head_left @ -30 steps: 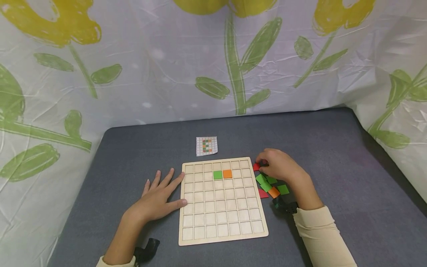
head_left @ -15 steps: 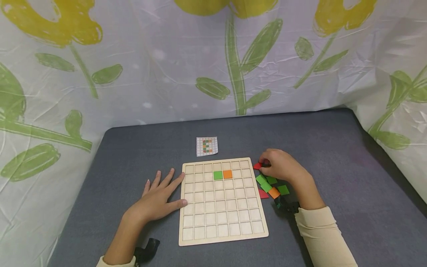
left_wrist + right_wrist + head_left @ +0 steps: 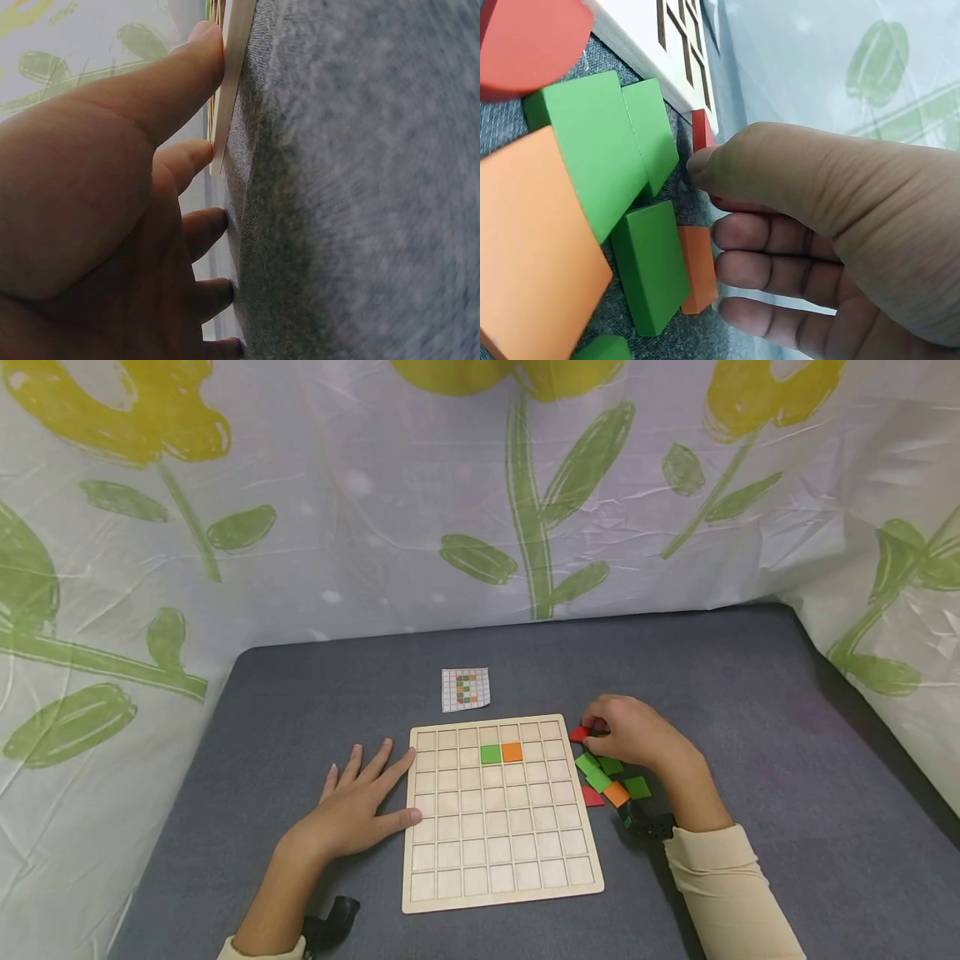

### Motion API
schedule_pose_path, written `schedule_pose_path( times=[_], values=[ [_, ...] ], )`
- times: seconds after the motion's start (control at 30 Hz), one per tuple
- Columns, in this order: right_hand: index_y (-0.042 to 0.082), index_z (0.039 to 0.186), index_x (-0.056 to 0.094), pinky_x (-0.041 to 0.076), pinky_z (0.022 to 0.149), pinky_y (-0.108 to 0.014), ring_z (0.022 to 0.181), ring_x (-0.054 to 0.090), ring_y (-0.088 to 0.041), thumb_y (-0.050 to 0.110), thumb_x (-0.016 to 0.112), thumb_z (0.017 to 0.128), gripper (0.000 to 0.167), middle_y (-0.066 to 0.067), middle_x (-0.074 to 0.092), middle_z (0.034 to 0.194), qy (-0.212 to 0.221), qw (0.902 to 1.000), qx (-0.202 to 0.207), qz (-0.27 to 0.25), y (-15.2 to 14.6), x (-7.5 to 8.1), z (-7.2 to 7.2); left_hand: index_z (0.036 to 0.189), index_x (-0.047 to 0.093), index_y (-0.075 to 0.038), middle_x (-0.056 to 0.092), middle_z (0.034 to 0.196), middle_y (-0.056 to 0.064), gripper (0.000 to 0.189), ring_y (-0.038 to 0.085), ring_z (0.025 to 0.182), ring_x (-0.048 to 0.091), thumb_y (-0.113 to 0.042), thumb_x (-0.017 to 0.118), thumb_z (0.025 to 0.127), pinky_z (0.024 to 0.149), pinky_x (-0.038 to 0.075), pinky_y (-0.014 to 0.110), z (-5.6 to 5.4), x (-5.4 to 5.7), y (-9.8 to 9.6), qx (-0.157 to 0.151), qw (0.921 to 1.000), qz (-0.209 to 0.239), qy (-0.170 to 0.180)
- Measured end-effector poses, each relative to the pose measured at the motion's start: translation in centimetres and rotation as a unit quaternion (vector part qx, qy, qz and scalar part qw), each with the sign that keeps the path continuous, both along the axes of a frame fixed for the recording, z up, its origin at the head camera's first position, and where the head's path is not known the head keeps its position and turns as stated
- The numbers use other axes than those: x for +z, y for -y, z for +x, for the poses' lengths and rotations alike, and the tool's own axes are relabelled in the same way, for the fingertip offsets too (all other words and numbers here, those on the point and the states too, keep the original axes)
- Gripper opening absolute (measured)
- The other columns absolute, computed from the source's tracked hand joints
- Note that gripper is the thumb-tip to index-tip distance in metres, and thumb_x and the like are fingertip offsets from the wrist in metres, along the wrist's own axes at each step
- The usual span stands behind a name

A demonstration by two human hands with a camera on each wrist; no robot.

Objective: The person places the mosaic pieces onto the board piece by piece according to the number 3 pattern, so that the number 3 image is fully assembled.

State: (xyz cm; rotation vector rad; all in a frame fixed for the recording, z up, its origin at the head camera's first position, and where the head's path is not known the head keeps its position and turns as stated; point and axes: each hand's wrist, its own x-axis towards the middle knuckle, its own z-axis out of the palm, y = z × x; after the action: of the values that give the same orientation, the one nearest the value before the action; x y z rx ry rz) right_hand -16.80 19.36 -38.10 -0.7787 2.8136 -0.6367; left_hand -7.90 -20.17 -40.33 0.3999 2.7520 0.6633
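My left hand (image 3: 347, 810) lies with fingers spread, thumb and index fingertips on the left edge of the pale wooden grid board (image 3: 480, 906). In the left wrist view the thumb (image 3: 172, 79) presses that edge and the other fingertips reach the cloth. A green square tile (image 3: 490, 754) and an orange square tile (image 3: 512, 752) sit side by side in the board's second row. Beyond the board's right edge, my right hand (image 3: 637, 735) pinches a flat red piece (image 3: 579, 734) near the top right corner. In the right wrist view the thumb covers much of this red piece (image 3: 700, 131).
Green tiles (image 3: 597, 778), an orange tile (image 3: 617, 793) and a second red piece (image 3: 592, 796) with a curved edge lie right of the board. Another orange tile (image 3: 699, 266) is beside the right fingers. A small printed grid card (image 3: 465, 690) lies behind the board on the grey table (image 3: 360, 685).
My right hand has shifted slightly to the right, the red piece moving a little with it, then stays in place. The left hand has not moved.
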Motion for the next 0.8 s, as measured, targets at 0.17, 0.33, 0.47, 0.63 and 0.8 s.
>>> schedule_pose_path(
  times=[0.17,0.33,0.47,0.63,0.8],
  values=[
    [0.001,0.092,0.072,0.049,0.069,-0.037,0.074,0.054,-0.018,0.006,0.075,0.083,0.011,-0.003,0.061,0.084,0.0,1.0,-0.001,0.001,0.0,0.1,0.0,0.159,0.032,-0.024,0.019,0.164,0.019,0.087,0.053,0.147,0.001,-0.065,0.062,0.09,0.109,-0.001,0.074,-0.1,-0.4,0.2,0.0,1.0,-0.001,0.001],
    [0.002,0.093,0.072,0.05,0.07,-0.037,0.075,0.055,-0.018,0.007,0.076,0.083,0.011,-0.003,0.062,0.084,0.0,1.0,0.003,-0.005,0.0,0.1,0.1,0.159,0.032,-0.021,0.019,0.164,0.02,0.084,0.054,0.146,0.002,-0.059,0.064,0.091,0.108,0.0,0.075,0.0,0.7,-0.2,0.0,0.9999,-0.006,0.011],
    [0.003,0.092,0.072,0.05,0.07,-0.036,0.075,0.055,-0.018,0.007,0.076,0.084,0.01,-0.002,0.061,0.084,0.0,0.9997,0.018,-0.018,0.3,0.1,0.1,0.16,0.032,-0.021,0.019,0.164,0.019,0.084,0.055,0.146,0.003,-0.06,0.063,0.092,0.108,0.002,0.076,0.1,0.9,-0.3,-0.003,0.9998,-0.014,0.011],
    [0.005,0.092,0.073,0.05,0.071,-0.036,0.077,0.056,-0.018,0.007,0.077,0.084,0.009,-0.001,0.062,0.084,0.009,0.9996,0.02,-0.018,0.8,0.2,0.1,0.16,0.031,-0.021,0.019,0.164,0.019,0.085,0.055,0.146,0.003,-0.061,0.063,0.092,0.108,0.001,0.076,0.0,0.8,-0.2,-0.003,0.9998,-0.012,0.014],
    [0.005,0.091,0.073,0.047,0.067,-0.033,0.077,0.053,-0.017,0.006,0.074,0.083,0.009,0.0,0.06,0.084,0.017,0.9995,0.02,-0.016,1.2,0.1,0.2,0.159,0.032,-0.02,0.019,0.163,0.02,0.085,0.055,0.146,0.003,-0.061,0.063,0.091,0.108,0.001,0.076,0.1,0.8,-0.3,-0.001,0.9998,-0.012,0.014]
  ],
)
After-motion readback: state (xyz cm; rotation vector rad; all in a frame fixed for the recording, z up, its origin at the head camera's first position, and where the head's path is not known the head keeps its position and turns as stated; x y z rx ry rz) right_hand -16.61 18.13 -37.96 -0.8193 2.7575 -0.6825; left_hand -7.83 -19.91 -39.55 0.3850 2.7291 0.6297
